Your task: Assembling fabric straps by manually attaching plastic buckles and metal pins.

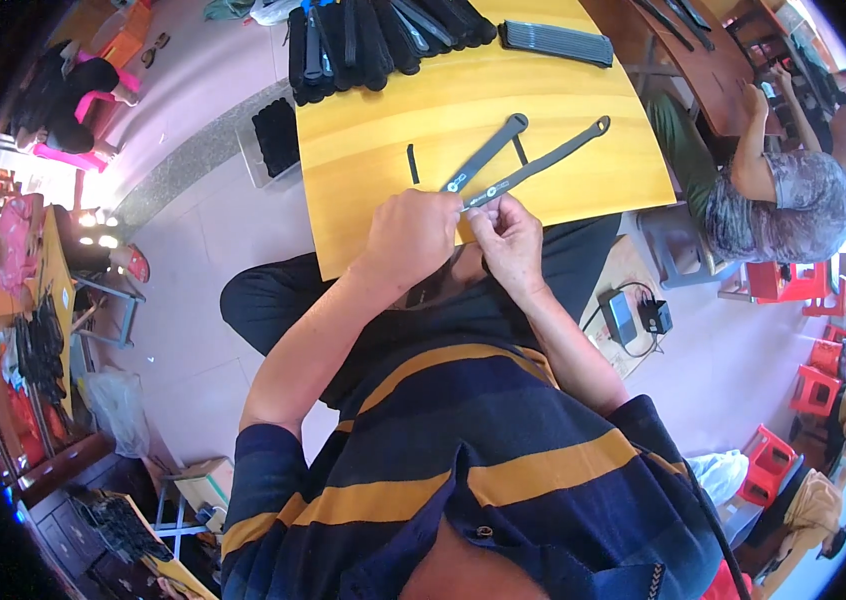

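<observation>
My right hand [511,240] pinches the near end of the right grey strap [545,163] between thumb and fingers. Left hand [413,232] is curled at the near ends; fingertips hidden, can't tell if it's pinching. Left grey strap [485,154] lies beside it on the table [353,190]. Progress: looks mid-piece, right strap not set down. Loose short black strip [412,165] to the left. Far left: black strap pile [373,50]; far right: grey strip stack [555,44]. Can't tell which is finished.
</observation>
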Demonstrator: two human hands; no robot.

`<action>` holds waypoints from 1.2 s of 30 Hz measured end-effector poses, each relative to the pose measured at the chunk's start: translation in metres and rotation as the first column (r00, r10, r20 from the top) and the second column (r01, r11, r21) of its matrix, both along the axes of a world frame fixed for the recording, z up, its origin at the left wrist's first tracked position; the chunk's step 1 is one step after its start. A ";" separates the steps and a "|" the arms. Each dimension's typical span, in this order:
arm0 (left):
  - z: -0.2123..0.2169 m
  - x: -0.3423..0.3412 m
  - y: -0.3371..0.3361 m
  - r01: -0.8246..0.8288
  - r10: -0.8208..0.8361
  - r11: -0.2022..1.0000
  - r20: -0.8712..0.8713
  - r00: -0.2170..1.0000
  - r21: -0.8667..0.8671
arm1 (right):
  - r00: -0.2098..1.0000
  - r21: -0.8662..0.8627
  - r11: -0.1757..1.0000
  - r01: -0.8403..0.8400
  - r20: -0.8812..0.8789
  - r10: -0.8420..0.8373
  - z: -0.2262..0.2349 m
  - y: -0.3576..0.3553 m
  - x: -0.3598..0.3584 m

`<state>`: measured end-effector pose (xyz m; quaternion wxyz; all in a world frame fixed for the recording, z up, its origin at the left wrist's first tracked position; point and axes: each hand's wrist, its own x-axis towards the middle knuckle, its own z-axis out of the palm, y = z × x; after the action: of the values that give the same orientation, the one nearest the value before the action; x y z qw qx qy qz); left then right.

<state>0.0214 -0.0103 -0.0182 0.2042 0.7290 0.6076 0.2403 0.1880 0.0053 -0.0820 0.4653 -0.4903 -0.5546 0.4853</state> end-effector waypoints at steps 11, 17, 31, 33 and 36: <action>-0.001 -0.003 0.005 0.101 -0.099 0.992 0.035 0.995 -0.077 | 1.000 -0.104 0.995 -0.014 -0.027 0.012 -0.003 0.001 0.009; -0.001 -0.002 0.008 0.142 -0.142 0.990 0.001 0.990 -0.018 | 0.999 -0.081 0.996 -0.025 -0.024 0.023 -0.002 0.004 0.010; 0.008 -0.023 0.019 0.305 -0.313 0.945 -0.060 0.948 -0.116 | 0.992 -0.094 0.987 -0.128 -0.030 0.125 0.011 0.001 0.010; 0.009 -0.024 0.019 0.329 -0.337 0.935 -0.037 0.941 -0.132 | 0.980 -0.078 0.983 -0.166 -0.122 0.156 0.011 0.001 0.009; 0.012 -0.021 0.017 0.346 -0.352 0.933 -0.049 0.935 -0.094 | 0.985 -0.105 0.983 -0.148 -0.102 0.137 0.003 0.004 0.010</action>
<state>0.0008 0.0070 -0.0062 0.2540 0.8235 0.4844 0.1506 0.1980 0.0090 -0.0794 0.4268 -0.4514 -0.5376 0.5702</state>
